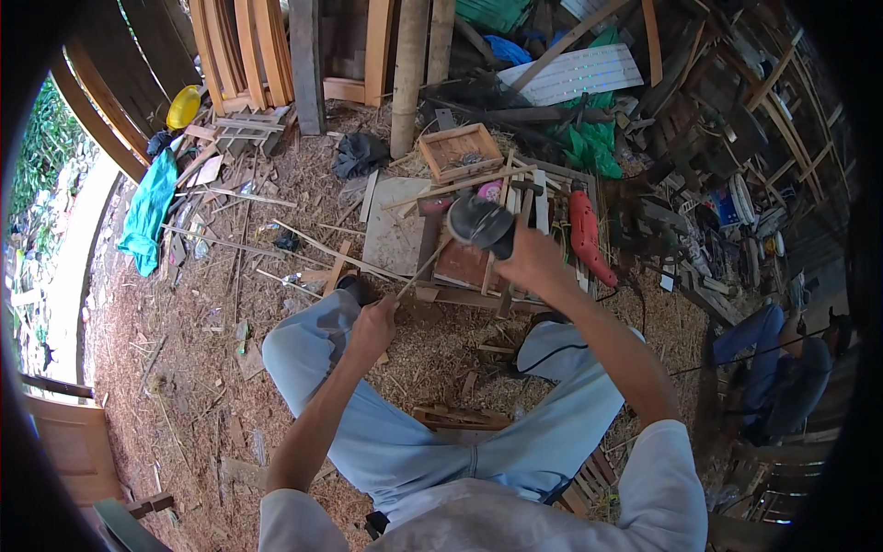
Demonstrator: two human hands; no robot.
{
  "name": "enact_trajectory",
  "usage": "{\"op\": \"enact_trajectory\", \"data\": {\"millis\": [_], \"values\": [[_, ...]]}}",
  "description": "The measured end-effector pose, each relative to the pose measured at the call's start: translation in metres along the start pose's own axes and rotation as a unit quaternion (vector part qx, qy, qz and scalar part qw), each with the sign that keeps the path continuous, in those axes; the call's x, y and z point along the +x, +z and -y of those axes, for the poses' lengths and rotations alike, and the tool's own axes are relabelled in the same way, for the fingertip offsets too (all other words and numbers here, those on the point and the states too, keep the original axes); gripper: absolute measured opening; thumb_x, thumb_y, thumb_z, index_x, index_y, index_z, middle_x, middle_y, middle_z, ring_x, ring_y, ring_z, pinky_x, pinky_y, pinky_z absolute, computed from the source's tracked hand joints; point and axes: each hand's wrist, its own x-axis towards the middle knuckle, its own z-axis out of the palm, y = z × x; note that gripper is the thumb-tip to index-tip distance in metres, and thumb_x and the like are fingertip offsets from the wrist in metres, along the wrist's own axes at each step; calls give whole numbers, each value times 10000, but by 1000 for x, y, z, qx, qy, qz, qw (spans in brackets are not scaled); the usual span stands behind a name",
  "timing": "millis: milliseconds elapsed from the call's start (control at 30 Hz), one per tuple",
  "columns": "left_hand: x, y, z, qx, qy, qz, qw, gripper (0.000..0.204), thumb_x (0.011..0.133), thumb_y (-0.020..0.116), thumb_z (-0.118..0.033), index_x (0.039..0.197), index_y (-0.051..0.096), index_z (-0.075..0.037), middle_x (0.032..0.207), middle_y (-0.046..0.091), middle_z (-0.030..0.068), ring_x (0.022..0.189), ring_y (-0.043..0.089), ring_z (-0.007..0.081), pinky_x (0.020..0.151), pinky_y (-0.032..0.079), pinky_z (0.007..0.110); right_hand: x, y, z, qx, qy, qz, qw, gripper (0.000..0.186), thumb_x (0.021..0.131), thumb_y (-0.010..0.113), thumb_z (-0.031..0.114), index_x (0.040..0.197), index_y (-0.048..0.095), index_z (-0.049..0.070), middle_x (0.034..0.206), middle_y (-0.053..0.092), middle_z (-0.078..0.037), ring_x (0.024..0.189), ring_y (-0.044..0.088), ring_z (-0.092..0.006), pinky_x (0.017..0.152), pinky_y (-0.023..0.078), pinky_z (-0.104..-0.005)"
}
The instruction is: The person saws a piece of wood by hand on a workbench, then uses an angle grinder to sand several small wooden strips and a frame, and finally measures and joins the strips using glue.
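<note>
My right hand point(522, 265) grips a dark hand-held power tool point(480, 225) with a rounded head, over a low, cluttered wooden work surface point(391, 225). My left hand point(372, 331) is closed on a thin wooden stick point(414, 279), which slants up toward the tool; whether they touch I cannot tell. Beside the tool lie a red drill point(589, 235), a hammer point(521, 189), a small pink object point(489, 191) and loose wood strips. Behind these, a wooden box point(460, 150) holds small dark bits, too small to name.
Wood shavings and scraps cover the floor point(184, 386). Wooden frames point(239, 55) and posts point(405, 83) stand behind, near a teal sack point(147, 212) and yellow basin point(184, 108). Wood piles point(754, 110) line the right. Another person point(782, 368) sits at right. Black cables cross near my right leg.
</note>
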Motion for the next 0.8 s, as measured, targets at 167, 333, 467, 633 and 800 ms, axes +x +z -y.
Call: {"op": "enact_trajectory", "data": {"millis": [167,333,467,633,800], "values": [[0,4,5,-12,19,-19,1000,103,879,532,-37,966,571,3,734,580,286,737,573,472,572,452,493,25,-16,-33,-15,20,-39,999,593,636,706,211,1107,474,-64,803,645,-252,823,641,-431,746,527,-479],[1,6,10,-21,44,-17,999,140,933,521,-110,992,564,10,669,574,246,606,592,405,511,431,437,26,-22,-44,-5,50,-84,995,599,633,713,215,1114,473,-49,831,644,-264,832,638,-434,743,523,-487],[10,-2,-1,-256,-147,117,948,193,973,497,-209,969,519,-17,645,536,72,494,506,172,449,408,328,-5,-40,-35,67,18,-77,995,617,647,715,232,1136,465,-48,831,646,-257,818,636,-434,740,517,-494],[11,-4,-2,-364,-229,177,885,217,987,482,-237,942,540,-32,619,469,-27,494,438,48,429,362,238,-30,-24,-18,99,-27,-31,994,638,634,732,239,1152,453,-9,925,642,-249,870,618,-442,730,498,-482],[12,-2,-5,-288,-234,141,918,282,980,498,-246,989,621,7,598,469,-22,476,428,61,431,360,250,-41,0,8,24,-36,33,999,689,639,732,246,1190,428,-34,844,624,-289,866,619,-463,770,518,-482]]}}
